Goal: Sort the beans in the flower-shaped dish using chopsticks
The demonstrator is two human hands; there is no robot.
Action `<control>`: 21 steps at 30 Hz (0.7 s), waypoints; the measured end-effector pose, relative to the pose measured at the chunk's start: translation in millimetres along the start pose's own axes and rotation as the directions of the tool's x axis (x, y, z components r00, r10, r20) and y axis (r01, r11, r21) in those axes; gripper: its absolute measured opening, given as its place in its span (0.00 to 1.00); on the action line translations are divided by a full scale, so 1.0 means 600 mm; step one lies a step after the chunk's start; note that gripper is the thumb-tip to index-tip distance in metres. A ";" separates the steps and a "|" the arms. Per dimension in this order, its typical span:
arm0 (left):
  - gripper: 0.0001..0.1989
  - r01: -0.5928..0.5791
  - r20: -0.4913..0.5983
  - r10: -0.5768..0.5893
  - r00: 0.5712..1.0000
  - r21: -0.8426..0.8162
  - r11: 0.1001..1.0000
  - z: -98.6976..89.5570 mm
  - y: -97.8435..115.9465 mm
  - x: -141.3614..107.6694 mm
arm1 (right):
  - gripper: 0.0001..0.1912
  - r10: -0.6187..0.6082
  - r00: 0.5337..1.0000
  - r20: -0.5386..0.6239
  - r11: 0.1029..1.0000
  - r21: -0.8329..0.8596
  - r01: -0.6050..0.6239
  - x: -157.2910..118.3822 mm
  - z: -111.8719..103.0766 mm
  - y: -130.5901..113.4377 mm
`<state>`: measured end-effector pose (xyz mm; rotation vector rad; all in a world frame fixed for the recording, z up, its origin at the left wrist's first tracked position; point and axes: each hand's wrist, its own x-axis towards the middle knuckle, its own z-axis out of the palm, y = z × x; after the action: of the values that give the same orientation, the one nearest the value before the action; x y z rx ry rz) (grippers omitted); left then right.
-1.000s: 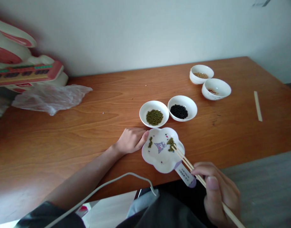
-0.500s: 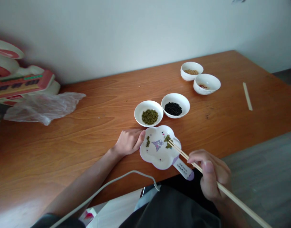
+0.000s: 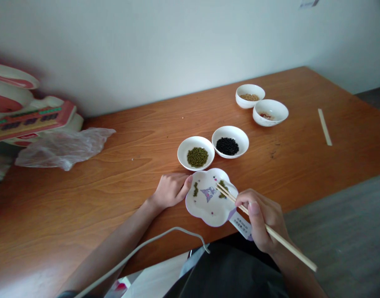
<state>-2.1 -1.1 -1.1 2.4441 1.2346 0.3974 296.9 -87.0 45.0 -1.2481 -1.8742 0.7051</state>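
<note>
My right hand point(image 3: 263, 217) is closed round wooden chopsticks point(image 3: 289, 245), whose tips are over the flower-shaped plate point(image 3: 205, 212), beside a small heap of green beans point(image 3: 222, 189). Another little line of green beans point(image 3: 195, 189) lies at the plate's left side. With its fingers curled, my left hand point(image 3: 173, 189) rests on the table, thumb against the plate's left rim. Just behind the plate stand a white bowl point(image 3: 183, 154) of green beans and a white bowl point(image 3: 244, 142) of black beans. The plate's handle points towards my right hand, which partly hides its end.
Two more white bowls, one with tan bits point(image 3: 249, 97) and one with reddish bits point(image 3: 266, 116), stand further back. A paper strip point(image 3: 325, 127) lies at the right. Clear plastic point(image 3: 66, 148) and a pink-and-white toy point(image 3: 31, 118) are at the left. A cable point(image 3: 140, 247) crosses in front.
My right hand has moved left and slightly up, and the chopstick tips have shifted left on the plate. The whole view has shifted slightly. My left hand stays at the plate's rim.
</note>
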 end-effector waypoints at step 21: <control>0.23 -0.010 -0.019 0.010 1.000 0.009 1.000 0.001 -0.001 0.002 | 0.27 0.097 0.993 -0.073 0.993 0.077 -0.092 0.003 0.008 0.017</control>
<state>-1.7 -0.1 -1.5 2.4608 1.2353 0.4200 297.6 -81.8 34.6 -1.3054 -1.7213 0.7589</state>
